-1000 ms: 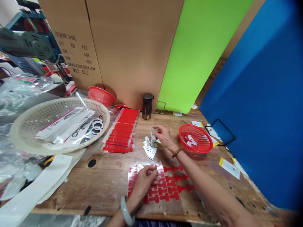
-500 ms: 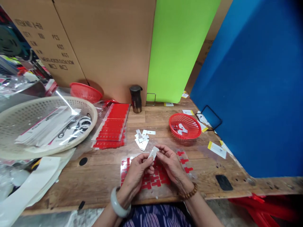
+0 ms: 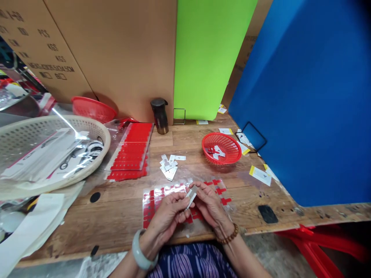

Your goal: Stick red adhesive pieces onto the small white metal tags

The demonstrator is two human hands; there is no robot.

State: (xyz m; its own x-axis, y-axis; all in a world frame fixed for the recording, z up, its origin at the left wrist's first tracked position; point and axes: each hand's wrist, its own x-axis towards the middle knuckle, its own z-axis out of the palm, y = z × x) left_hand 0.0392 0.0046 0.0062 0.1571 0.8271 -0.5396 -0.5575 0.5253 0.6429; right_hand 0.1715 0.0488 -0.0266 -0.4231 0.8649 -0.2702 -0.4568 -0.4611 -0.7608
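Observation:
Between my two hands is a small white and grey card [image 3: 191, 195]. My left hand [image 3: 171, 213] pinches its lower left side, and my right hand [image 3: 209, 204] grips its upper right side. Both hands are over a clear sheet of red stickers [image 3: 151, 204] lying on the table, which they partly cover. Beyond them lies a loose pile of similar small white cards [image 3: 169, 170]. To the right of the pile stands a red plastic basket [image 3: 222, 159] with several white and red pieces in it.
Stacked red sticker sheets [image 3: 131, 150] lie left of a dark flask [image 3: 160, 117]. A large cream basket [image 3: 100, 162] of packaged cards fills the left side. Cardboard [image 3: 116, 50], a green panel [image 3: 211, 58] and a blue panel [image 3: 307, 108] wall the back and right. Yellow-edged cards [image 3: 261, 175] lie at right.
The card has turned in my fingers and now shows a grey part at its upper end. Both hands keep hold of it. The whole view has shifted slightly.

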